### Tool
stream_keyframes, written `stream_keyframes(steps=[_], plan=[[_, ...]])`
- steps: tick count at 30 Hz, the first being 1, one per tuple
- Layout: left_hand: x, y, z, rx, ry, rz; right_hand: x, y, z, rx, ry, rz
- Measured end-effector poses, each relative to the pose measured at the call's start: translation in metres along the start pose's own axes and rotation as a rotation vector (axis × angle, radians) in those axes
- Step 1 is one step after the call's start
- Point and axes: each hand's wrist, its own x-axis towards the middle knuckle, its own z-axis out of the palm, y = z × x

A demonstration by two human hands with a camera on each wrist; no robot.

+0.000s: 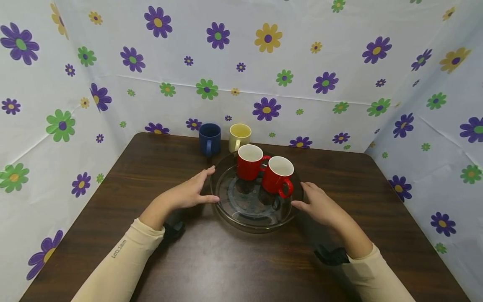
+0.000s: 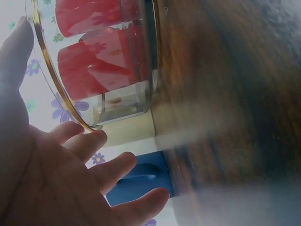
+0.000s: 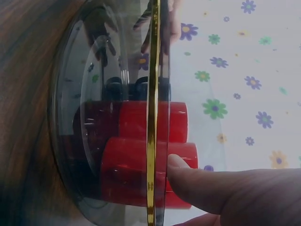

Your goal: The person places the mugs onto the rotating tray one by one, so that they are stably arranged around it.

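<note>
A round, see-through smoked-glass bowl (image 1: 249, 224) with a gold rim stands on the table. Inside it, toward the back and right, are two red mugs with white interiors, one red mug (image 1: 248, 170) left of the other red mug (image 1: 277, 180). My left hand (image 1: 188, 193) is at the bowl's left side, fingers spread and thumb tip at the rim; its fingers (image 2: 117, 172) look straight and loose in the left wrist view. On the opposite side my right hand (image 1: 318, 203) has its thumb (image 3: 193, 181) right by the rim, fingers extended along the outside.
Behind the bowl, at the table's back edge, stand a blue mug (image 1: 209, 138) and a pale yellow mug (image 1: 239, 133), handles facing forward. The dark wooden table (image 1: 241, 268) is enclosed by a flower-patterned cloth (image 1: 226, 63) at the back and both sides.
</note>
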Motion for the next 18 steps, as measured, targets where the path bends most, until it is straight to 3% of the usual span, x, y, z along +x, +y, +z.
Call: stream_keyframes(steps=[18], plan=[[-0.004, 0.011, -0.007, 0.130, -0.021, -0.037, -0.005, 0.003, -0.005, 0.062, -0.105, -0.003]])
